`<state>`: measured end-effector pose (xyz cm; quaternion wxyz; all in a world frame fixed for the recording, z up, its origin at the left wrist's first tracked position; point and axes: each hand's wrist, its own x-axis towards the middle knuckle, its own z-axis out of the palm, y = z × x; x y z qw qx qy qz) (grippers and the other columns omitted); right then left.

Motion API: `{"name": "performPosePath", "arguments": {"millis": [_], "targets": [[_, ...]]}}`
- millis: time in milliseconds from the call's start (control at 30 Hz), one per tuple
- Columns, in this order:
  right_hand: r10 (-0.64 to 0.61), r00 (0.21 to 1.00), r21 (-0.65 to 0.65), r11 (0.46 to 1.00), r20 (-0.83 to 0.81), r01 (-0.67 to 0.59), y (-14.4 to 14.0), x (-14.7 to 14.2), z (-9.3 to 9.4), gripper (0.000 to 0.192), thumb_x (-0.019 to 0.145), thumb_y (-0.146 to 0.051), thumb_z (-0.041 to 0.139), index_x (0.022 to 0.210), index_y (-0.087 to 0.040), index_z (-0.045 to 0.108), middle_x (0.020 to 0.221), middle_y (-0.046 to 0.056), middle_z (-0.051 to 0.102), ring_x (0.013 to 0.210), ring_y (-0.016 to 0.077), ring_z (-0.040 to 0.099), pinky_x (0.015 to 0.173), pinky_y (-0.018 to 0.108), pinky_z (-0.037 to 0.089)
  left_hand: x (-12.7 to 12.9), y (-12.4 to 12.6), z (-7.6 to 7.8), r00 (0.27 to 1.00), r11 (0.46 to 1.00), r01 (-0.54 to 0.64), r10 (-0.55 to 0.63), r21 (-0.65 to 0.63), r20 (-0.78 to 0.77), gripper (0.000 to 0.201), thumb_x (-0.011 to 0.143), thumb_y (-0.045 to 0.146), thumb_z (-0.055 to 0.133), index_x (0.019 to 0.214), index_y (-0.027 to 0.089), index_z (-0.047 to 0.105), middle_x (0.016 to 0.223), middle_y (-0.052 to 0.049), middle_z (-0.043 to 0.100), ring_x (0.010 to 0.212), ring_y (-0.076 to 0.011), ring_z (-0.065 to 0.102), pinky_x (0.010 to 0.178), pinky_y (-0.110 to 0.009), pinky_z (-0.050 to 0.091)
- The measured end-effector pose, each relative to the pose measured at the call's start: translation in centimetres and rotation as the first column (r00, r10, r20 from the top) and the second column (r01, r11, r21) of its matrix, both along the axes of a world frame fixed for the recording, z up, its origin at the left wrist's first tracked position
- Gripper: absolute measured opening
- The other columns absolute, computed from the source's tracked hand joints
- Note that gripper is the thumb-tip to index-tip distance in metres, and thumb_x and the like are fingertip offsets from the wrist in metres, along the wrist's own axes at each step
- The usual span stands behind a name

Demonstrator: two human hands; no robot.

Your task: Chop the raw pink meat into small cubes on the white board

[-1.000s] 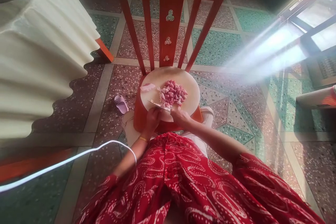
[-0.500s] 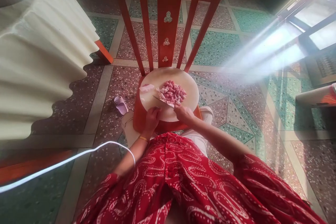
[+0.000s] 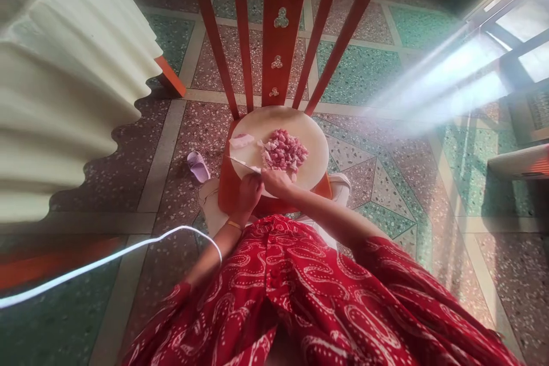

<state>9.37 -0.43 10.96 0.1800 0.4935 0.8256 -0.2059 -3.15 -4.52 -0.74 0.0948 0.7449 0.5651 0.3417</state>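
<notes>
— What do you see closest to you?

— My lap, in red cloth with white swirls. A white cord curls over the floor on my left side.

— And your hands?

— My left hand sits at the near edge of the round cutting board. It has a gold bangle on the wrist. The fingers are curled in, but I cannot tell if they grip anything. My right hand is just beside it. It is closed around the handle of the knife.

— Which way does the knife point?

— The blade lies flat and low over the board. Its long side runs from my right hand out to the left and a little away from me. The tip is near the left edge of the board.

— What is on the board?

— A heap of small pink meat pieces, right in the middle, just past my right hand. One bigger pale piece lies alone on the left, past the blade, apart from the heap.

— What holds the board up?

— An orange chair. The board rests on the seat, and the chair back stands up behind it.

— Anything farther out?

— A small pink slipper on the speckled floor to the left of the chair. A big cream wavy thing fills the far left. Bright sun comes in at the far right.
</notes>
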Motion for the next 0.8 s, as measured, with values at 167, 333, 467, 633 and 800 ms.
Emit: {"name": "performPosePath", "arguments": {"millis": [167,333,467,633,800], "targets": [[-0.051,0.996,-0.012,0.999,0.074,0.052,-1.3,3.7,-0.1,0.037,0.090,-0.015,0.035,0.126,-0.013,0.042,0.100,0.017,0.065,0.089,0.0230,0.065,0.070,0.030,0.050,0.2,-0.1,0.2,0.997,1.000,-0.015,0.016,-0.011,0.082,0.015,0.088,0.025,0.047,0.094,0.020,0.059,0.093,-0.007,0.061,0.091,-0.0214,0.056,0.084,-0.041,0.049],[-0.162,0.977,-0.020,0.986,0.141,0.166,-2.6,7.8,1.2,0.046,0.092,-0.018,0.035,0.136,-0.013,0.028,0.090,0.014,0.067,0.085,0.0241,0.066,0.067,0.030,0.049,0.4,-0.5,0.3,0.988,0.998,-0.060,0.061,-0.010,0.144,0.019,0.089,0.028,0.046,0.097,0.019,0.060,0.100,-0.008,0.060,0.097,-0.0201,0.055,0.087,-0.038,0.048],[-0.118,0.985,-0.053,0.991,0.123,0.125,-3.6,7.1,2.2,0.036,0.093,-0.019,0.034,0.128,-0.015,0.039,0.093,0.015,0.066,0.086,0.0234,0.066,0.068,0.031,0.049,0.3,-0.9,0.6,0.990,0.996,-0.080,0.083,-0.028,0.114,0.021,0.090,0.028,0.046,0.102,0.019,0.060,0.103,-0.010,0.059,0.100,-0.0213,0.055,0.087,-0.038,0.048],[-0.074,0.988,-0.051,0.995,0.136,0.082,-3.6,5.0,2.2,0.026,0.091,-0.016,0.036,0.113,-0.016,0.050,0.091,0.013,0.065,0.083,0.0221,0.066,0.066,0.030,0.050,0.0,-0.8,0.6,0.994,0.999,-0.039,0.042,-0.025,0.104,0.018,0.089,0.025,0.046,0.098,0.019,0.060,0.098,-0.009,0.062,0.094,-0.0204,0.056,0.084,-0.037,0.049],[0.031,0.999,-0.002,1.000,0.035,-0.031,-0.6,0.9,1.0,0.024,0.093,-0.017,0.034,0.107,-0.014,0.053,0.093,0.013,0.066,0.087,0.0214,0.065,0.070,0.030,0.050,-0.1,-0.4,-0.2,0.996,0.999,0.004,0.000,-0.041,0.091,0.014,0.087,0.025,0.048,0.089,0.019,0.060,0.088,-0.008,0.062,0.089,-0.0210,0.057,0.083,-0.039,0.049]]}}
